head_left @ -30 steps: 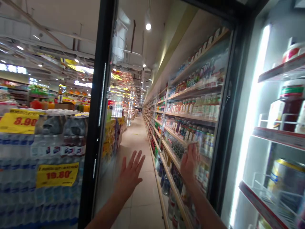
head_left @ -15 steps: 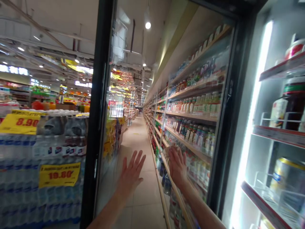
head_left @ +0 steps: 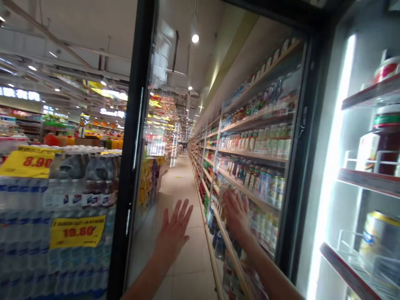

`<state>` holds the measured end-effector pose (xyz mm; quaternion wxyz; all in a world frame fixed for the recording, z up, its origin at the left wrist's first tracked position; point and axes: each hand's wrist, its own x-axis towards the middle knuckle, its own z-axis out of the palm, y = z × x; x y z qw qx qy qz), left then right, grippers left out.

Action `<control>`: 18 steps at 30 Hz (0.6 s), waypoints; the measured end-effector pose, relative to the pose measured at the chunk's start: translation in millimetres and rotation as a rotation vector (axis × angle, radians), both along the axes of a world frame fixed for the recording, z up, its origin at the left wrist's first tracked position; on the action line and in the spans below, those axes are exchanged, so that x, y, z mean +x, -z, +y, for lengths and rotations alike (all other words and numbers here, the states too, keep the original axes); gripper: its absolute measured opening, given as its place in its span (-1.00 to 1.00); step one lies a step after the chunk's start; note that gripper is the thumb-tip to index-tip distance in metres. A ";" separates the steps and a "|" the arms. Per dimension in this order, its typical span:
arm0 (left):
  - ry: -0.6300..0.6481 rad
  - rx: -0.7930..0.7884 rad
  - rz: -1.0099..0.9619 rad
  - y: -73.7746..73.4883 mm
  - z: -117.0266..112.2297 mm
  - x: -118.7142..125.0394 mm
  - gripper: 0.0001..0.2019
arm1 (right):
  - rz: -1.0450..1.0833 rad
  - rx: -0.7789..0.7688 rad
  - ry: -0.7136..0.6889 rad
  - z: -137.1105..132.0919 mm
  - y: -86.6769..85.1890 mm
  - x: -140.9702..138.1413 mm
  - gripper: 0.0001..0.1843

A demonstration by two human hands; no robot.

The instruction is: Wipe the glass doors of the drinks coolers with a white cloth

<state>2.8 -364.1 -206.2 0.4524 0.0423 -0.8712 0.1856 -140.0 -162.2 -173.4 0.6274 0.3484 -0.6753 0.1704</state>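
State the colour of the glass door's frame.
Black: the door frame, clearest in the head view.

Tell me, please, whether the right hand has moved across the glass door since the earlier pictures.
Yes. The right hand has slid left on the glass door, away from the door's dark right frame and closer to the left hand.

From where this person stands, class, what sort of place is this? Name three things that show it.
Most likely a supermarket. A chiller's glass door stands open, bottle-filled shelves line a long aisle, and stacked water packs carry yellow price tags.
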 end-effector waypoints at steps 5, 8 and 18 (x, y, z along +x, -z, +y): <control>0.013 0.008 0.012 2.0 0.2 -0.5 -0.06 | -0.159 -0.485 0.072 13.4 -26.8 -15.0 -0.45; 0.022 0.017 0.015 2.7 -0.2 -1.3 -0.05 | -0.081 -0.117 -0.001 12.7 -20.4 -13.6 -0.49; 0.020 0.072 -0.052 -4.5 6.1 1.4 -0.09 | -0.156 -0.287 0.127 33.4 -36.2 -24.0 -0.46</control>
